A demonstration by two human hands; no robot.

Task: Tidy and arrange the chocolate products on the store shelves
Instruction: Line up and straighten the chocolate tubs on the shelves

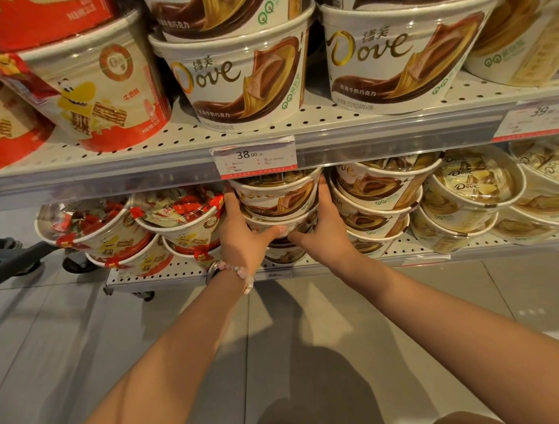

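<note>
Gripping a stack of Dove chocolate tubs [279, 198] at frame centre on the lower shelf [190, 273], left hand [243, 239] and right hand [325, 228] curl round its 2 sides, thumbs meeting in front. Red wafer tubs [179, 218] sit just left, more Dove tubs [374, 192] right. Above, a 38.00 price tag [255, 156] hangs on the upper shelf [134, 145] edge under larger Dove tubs [239, 79].
</note>
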